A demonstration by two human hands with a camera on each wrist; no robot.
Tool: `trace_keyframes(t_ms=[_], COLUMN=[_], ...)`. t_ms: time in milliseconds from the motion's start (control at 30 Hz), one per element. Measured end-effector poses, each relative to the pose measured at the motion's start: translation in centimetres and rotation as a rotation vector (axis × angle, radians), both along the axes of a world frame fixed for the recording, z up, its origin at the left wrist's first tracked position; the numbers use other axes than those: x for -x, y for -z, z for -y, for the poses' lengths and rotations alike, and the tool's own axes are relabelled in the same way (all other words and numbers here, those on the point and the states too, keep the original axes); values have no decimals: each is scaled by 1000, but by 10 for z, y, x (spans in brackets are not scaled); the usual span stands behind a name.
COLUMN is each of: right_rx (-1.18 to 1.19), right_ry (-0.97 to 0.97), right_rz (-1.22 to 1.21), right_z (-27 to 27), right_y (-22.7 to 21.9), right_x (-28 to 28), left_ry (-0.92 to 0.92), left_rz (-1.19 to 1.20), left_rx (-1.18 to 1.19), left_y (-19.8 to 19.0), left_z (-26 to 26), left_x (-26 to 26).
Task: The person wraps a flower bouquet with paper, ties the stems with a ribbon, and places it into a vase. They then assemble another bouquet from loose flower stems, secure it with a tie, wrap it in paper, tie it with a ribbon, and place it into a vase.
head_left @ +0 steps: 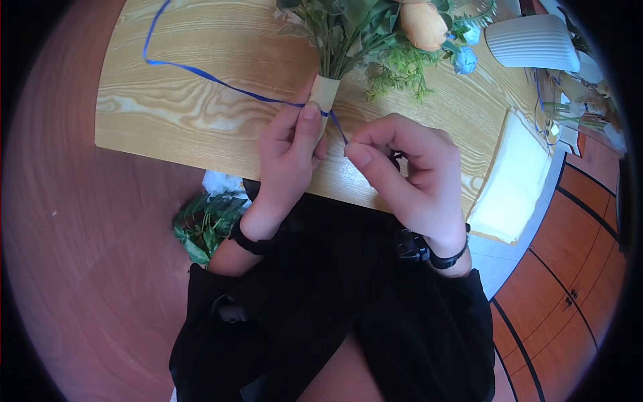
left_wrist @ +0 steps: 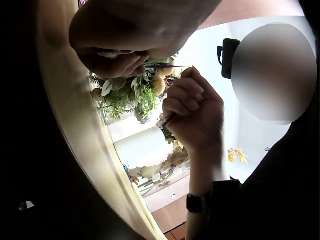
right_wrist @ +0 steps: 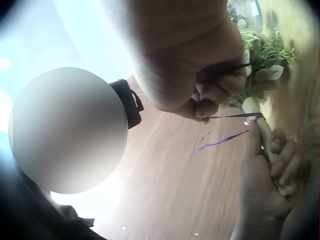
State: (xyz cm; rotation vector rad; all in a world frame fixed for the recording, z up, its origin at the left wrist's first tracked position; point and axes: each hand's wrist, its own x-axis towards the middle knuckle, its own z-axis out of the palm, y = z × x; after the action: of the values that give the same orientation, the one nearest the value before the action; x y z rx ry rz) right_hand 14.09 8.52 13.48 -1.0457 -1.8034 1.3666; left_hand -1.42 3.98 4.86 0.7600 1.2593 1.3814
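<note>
My left hand (head_left: 289, 147) grips a bouquet by its stems, bound in a cream wrap (head_left: 327, 88). Green stems and leaves (head_left: 335, 40) spread above the wrap, with a peach flower (head_left: 424, 27) and blue blooms (head_left: 465, 60). A thin blue ribbon (head_left: 201, 72) crosses the wrap under the left thumb; its long tail runs over the table to the upper left. Between thumb and forefinger, my right hand (head_left: 422, 171) pinches the short end, drawn taut in the right wrist view. Some ribbon also shows inside the right hand's curled fingers (left_wrist: 182, 97).
The bouquet lies over a wood-grain table (head_left: 194, 127). A white ribbed pot (head_left: 532, 43) stands at the upper right, with wrapped flowers (head_left: 583, 114) nearby. White sheets (head_left: 512, 177) lie at the right edge. Below the table's front edge is some green foliage (head_left: 207, 224).
</note>
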Motion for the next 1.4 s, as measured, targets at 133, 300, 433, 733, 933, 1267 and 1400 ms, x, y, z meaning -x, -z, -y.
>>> trace_keyframes(t_ms=[133,300,433,733,933,1267,1400], right_rx=[-220,-54,-261,-382,-91,103,39], right_ry=[-90,36,0,-45,9,-160,-264], right_rz=[-52,-94,92,-31,41,17,-189], right_z=[-15,-16,-18,-3,18,-26,-39], right_y=[-11,-2,8,6,40,96,65], right_x=[11,42,53,50,-18,-12,5], left_ry=[73,130,91,6,101,430,426], left_rz=[-44,-225,-334,-236,380,546,614], left_rx=[-101,-80,-65,49,183,257,265], left_y=[12,-3,7,-2,-20,-42,-52], left_z=[7,15,19,14,10,20,18], left_x=[-5,-10,-8,-21,8,-1,-2])
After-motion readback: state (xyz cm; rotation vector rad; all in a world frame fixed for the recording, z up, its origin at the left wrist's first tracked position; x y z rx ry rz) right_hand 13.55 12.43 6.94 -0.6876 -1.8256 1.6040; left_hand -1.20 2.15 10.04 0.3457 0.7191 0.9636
